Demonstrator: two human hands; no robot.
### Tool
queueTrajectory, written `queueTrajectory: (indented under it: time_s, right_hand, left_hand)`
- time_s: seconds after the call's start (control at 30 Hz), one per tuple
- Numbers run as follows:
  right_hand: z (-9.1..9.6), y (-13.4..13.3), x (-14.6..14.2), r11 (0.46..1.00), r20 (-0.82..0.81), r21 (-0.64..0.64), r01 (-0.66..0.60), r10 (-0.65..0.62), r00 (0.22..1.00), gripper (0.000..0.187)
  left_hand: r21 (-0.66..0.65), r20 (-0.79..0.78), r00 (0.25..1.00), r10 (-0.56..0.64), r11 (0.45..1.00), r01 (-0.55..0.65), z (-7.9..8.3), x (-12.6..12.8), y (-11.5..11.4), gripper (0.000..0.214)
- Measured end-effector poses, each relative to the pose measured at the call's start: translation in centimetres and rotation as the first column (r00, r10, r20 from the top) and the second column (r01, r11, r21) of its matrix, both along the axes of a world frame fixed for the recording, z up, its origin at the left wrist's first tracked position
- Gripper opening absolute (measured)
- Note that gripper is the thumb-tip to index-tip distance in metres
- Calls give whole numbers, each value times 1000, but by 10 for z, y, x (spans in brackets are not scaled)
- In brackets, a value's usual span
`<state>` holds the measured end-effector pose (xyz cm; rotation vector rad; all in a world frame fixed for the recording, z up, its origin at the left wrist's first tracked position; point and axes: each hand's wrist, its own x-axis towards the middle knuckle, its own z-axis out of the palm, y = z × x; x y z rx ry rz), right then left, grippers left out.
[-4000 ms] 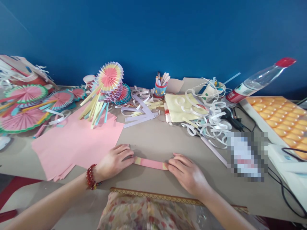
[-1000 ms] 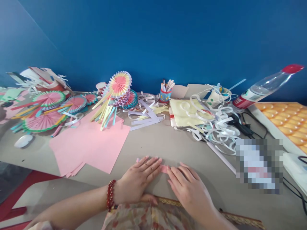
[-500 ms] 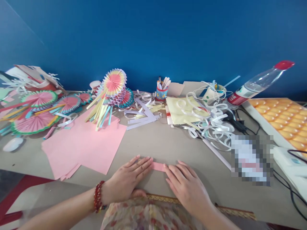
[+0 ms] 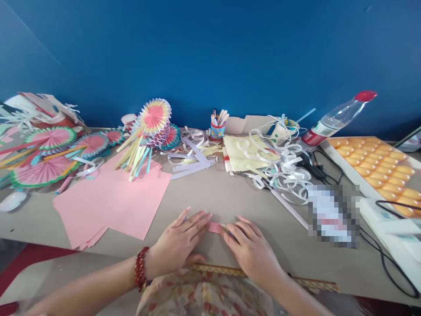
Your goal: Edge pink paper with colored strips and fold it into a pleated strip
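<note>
A narrow folded pink paper strip (image 4: 216, 227) lies on the grey table (image 4: 210, 193) near its front edge. My left hand (image 4: 179, 241), with a red bead bracelet on its wrist, lies flat with fingers stretched out over the strip's left end. My right hand (image 4: 250, 250) lies flat over the strip's right end, fingers pointing left. Only a short pink piece shows between the two hands. Both hands press down on the paper.
A stack of pink sheets (image 4: 112, 202) lies to the left. Folded paper fans (image 4: 154, 118) and rosettes (image 4: 46, 153) crowd the back left. White paper strips (image 4: 283, 162), yellow sheets (image 4: 243, 151), a pen cup (image 4: 216, 129), a tilted plastic bottle (image 4: 335, 118) and an orange tray (image 4: 375, 166) stand right.
Four seconds ago my hands held the strip's ends far apart. They have since moved together over it, so less pink shows between them. Since half a second ago they have closed in slightly more.
</note>
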<state>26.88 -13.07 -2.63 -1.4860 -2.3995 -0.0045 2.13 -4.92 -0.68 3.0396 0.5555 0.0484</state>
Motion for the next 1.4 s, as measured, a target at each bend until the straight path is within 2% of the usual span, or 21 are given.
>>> queueTrajectory:
  time_s: [0.17,0.33,0.43,0.6,0.73,0.83,0.97,1.2,1.4]
  right_hand:
    - [1,2,1,1000,-10,1,8,-8,1000,44]
    - [12,6,5,999,-153,-14,43,-45,987,34]
    - [13,10,4,999,-170,-7,42,-42,985,25]
    - [4,12,2,998,-114,63,-12,19,993,22]
    - [2,12,3,994,-117,102,-30,42,992,19]
    - [7,13,3,996,-141,88,-14,26,990,21]
    - [13,14,1,998,-154,55,-4,13,988,23]
    - [14,19,1,998,-259,-21,61,-64,964,18]
    - [16,24,3,990,-311,-129,61,-98,945,16]
  left_hand:
    - [18,-1,999,-53,998,53,-5,-1,2,75]
    - [-106,21,996,-82,991,83,-8,-6,8,80]
    - [-158,48,996,-72,984,78,-9,-6,10,72]
    - [-98,178,984,-2,995,20,-13,-14,11,41]
    - [-17,248,965,89,996,-87,-13,-24,11,34]
    - [-15,247,965,91,996,-90,-10,-30,12,37]
    - [-86,255,962,101,993,-81,-6,-30,16,30]
    - [-319,318,896,311,925,-208,0,-20,22,18]
    - [-359,282,886,369,897,-259,-1,-16,26,18]
